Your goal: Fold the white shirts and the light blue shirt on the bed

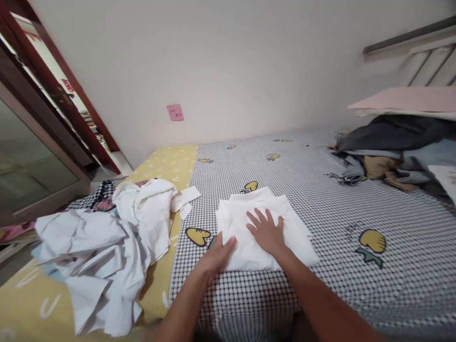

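A folded white garment [260, 256], flat and roughly square with layered edges, lies on the checked bedsheet. My right hand [269, 232] rests palm down on top of it, fingers spread. At the garment's front left edge is my left hand [215, 256]; its thumb reaches onto the cloth and a finger points forward along the side. The rest of the left fingers are mostly hidden. To the left, a crumpled heap of white clothes [103, 247] lies on the yellow part of the sheet.
Dark, grey and brown clothes [384, 147] are piled at the right, near a pink flat item [406, 100] and a metal rail [409, 35]. A pink note [175, 112] is stuck on the wall. A doorway with a reddish frame [76, 90] stands at the far left.
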A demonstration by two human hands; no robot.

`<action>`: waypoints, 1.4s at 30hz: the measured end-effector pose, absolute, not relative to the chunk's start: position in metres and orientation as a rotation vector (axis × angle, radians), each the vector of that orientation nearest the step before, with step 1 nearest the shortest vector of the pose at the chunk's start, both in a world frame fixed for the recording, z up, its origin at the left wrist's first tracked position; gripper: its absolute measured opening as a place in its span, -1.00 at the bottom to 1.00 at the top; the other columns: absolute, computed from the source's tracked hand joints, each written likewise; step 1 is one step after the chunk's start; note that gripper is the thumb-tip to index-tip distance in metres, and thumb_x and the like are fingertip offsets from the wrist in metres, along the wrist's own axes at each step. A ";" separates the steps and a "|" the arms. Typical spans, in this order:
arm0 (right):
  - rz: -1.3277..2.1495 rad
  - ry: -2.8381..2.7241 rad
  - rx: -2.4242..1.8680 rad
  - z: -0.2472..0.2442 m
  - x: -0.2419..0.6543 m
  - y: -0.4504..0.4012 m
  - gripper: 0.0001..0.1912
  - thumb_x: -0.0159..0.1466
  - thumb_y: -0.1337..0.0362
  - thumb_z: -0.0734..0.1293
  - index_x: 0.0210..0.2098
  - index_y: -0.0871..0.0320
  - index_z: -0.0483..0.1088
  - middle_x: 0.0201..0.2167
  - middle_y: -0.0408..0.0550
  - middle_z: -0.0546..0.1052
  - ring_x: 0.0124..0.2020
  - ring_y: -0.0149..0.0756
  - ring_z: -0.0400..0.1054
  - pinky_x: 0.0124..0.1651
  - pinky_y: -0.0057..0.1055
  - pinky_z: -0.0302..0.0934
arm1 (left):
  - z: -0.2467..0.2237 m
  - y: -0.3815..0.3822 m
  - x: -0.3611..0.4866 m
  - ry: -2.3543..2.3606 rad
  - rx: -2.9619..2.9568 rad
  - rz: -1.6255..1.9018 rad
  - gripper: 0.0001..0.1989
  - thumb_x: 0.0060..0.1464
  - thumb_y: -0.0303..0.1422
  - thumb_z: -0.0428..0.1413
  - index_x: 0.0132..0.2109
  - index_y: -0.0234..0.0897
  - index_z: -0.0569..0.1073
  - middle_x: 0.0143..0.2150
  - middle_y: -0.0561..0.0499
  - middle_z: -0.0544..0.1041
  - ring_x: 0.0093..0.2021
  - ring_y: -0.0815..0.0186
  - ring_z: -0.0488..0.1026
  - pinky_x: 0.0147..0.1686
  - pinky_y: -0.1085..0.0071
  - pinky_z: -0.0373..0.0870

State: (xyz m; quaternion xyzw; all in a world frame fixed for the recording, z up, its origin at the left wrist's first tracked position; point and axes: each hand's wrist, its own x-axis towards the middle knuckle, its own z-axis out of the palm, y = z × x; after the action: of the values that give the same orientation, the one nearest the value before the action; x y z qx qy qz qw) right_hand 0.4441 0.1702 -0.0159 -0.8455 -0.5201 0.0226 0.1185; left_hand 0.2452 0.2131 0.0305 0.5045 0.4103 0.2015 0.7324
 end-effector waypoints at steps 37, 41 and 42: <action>-0.142 -1.282 -2.554 -0.043 0.505 0.042 -0.45 0.44 0.00 0.08 0.38 -0.13 0.12 0.42 -0.19 0.14 0.45 0.04 -0.12 0.41 0.18 -0.30 | -0.015 0.219 0.313 1.443 2.838 0.330 -0.45 0.35 -0.22 -0.28 0.42 -0.14 0.09 0.48 -0.10 0.05 0.48 0.03 -0.03 0.36 -0.26 -0.09; -0.152 -1.204 -2.613 -0.047 0.505 0.039 -0.44 0.44 -0.01 0.08 0.39 -0.13 0.10 0.43 -0.20 0.12 0.46 0.06 -0.17 0.40 0.20 -0.32 | -0.015 0.221 0.311 1.423 2.781 0.334 -0.44 0.35 -0.22 -0.28 0.43 -0.14 0.07 0.49 -0.11 0.01 0.49 0.03 -0.07 0.37 -0.28 -0.16; -0.125 -1.202 -2.624 -0.048 0.505 0.039 -0.43 0.44 -0.02 0.07 0.40 -0.14 0.09 0.44 -0.22 0.12 0.46 0.05 -0.17 0.40 0.20 -0.32 | -0.015 0.221 0.308 1.404 2.757 0.315 -0.44 0.35 -0.22 -0.27 0.43 -0.15 0.07 0.49 -0.11 0.01 0.49 0.03 -0.08 0.37 -0.27 -0.16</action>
State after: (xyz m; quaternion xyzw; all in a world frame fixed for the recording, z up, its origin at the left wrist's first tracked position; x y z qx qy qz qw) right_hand 0.5052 0.0386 -0.0476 -0.9011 -0.4126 -0.0430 0.1261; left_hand 0.3079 0.2215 -0.0145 0.8864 0.4514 0.1014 0.0157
